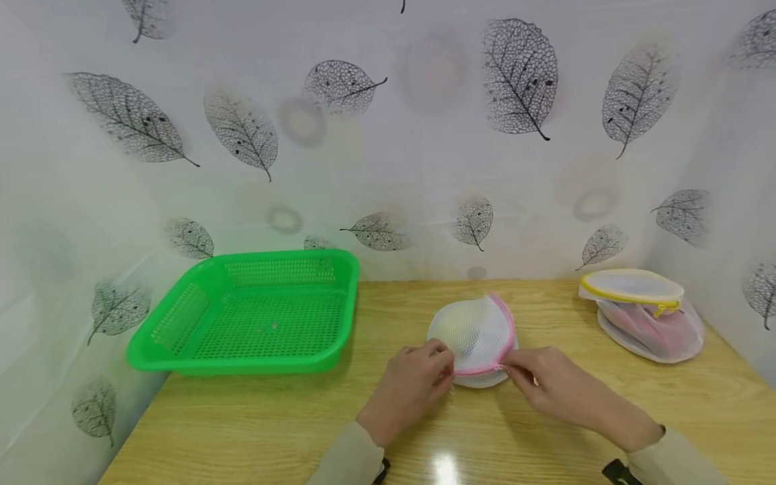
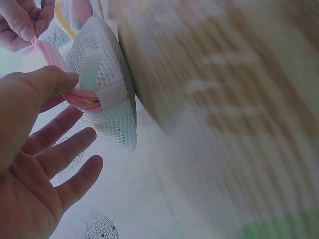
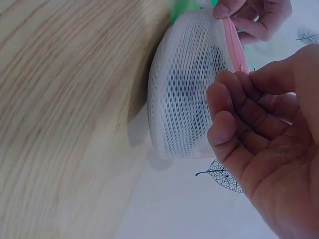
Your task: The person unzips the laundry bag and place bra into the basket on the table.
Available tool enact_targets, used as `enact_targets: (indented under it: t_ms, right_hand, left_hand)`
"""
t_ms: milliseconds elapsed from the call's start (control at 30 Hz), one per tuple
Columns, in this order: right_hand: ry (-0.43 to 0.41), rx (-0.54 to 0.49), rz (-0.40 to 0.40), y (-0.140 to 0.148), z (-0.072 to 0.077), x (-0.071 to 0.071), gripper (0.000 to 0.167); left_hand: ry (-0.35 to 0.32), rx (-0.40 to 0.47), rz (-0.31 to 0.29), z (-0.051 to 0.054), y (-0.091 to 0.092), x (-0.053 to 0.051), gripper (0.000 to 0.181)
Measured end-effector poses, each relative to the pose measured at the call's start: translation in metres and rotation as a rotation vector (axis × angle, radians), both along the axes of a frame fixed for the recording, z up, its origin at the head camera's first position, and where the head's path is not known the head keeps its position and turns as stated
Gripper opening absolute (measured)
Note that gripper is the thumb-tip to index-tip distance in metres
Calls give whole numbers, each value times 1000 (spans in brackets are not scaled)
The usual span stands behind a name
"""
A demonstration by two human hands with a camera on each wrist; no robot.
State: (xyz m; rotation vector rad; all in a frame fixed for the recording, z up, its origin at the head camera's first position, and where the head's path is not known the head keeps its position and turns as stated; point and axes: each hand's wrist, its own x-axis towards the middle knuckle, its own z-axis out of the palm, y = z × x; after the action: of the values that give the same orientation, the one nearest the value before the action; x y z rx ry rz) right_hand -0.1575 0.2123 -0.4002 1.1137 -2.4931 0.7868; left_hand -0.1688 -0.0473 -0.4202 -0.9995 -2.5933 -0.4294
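A round white mesh laundry bag (image 1: 475, 333) with a pink zipper lies on the table in front of me. Something pale yellow shows faintly through its mesh. At the bag's near left edge, my left hand (image 1: 412, 385) pinches the pink zipper band between thumb and index finger; its other fingers are spread in the left wrist view. On the near right, my right hand (image 1: 554, 384) pinches the zipper pull with thumb and fingertips. The zipper's pink band (image 3: 232, 45) runs between both hands in the right wrist view. The pull itself is mostly hidden by fingers.
A green plastic basket (image 1: 348, 337) with perforated walls stands at the left on the wooden table (image 1: 273, 424). Toward the back right lies another mesh bag (image 1: 685, 330) with a yellow zipper and something pink inside. A leaf-printed sheet (image 1: 400, 168) hangs behind and along the sides.
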Motion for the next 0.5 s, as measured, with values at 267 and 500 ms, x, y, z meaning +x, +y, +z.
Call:
enact_targets:
  t_ms: [267,500]
  right_hand:
    - [-14,-25,6,-1,-2,2,24]
    - [-37,-18,27,-4,-1,4,25]
  left_hand:
    - [27,-6,41,5,-2,1,9]
    - [112,-5,5,14,11,8,24]
